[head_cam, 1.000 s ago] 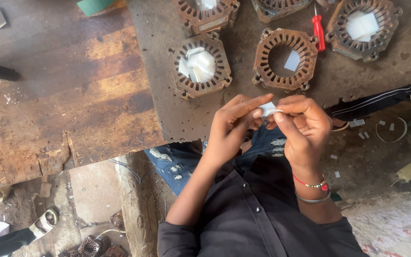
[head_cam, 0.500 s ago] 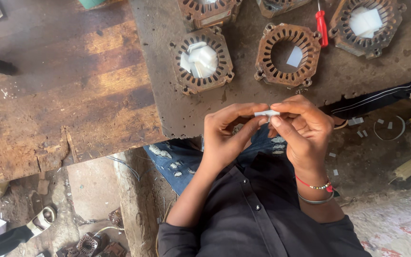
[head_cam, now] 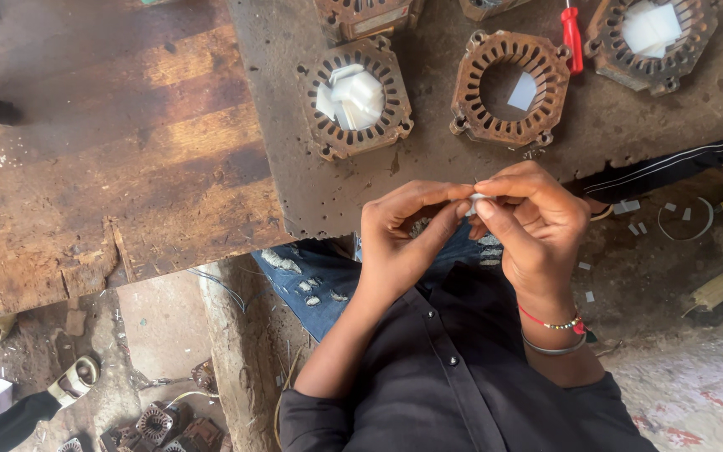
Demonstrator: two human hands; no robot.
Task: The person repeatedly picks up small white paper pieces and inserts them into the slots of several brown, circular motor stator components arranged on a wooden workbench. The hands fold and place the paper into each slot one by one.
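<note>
Hands [head_cam: 479, 230] drawn closer, small white paper strip [head_cam: 476, 199] pinched

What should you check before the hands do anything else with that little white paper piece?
1. Small white paper piece pinched between both hands: ok.
2. Left hand and right hand held over the edge of the rusty metal plate, above the lap: ok.
3. Rusty round slotted motor core with a nearly bare middle lies close ahead: ok.
4. Second rusty core full of white paper pieces sits beside it: ok.
5. Red-handled screwdriver within reach: ok.
6. Whether the paper piece is folded right: cannot tell, fingers hide it.
</note>
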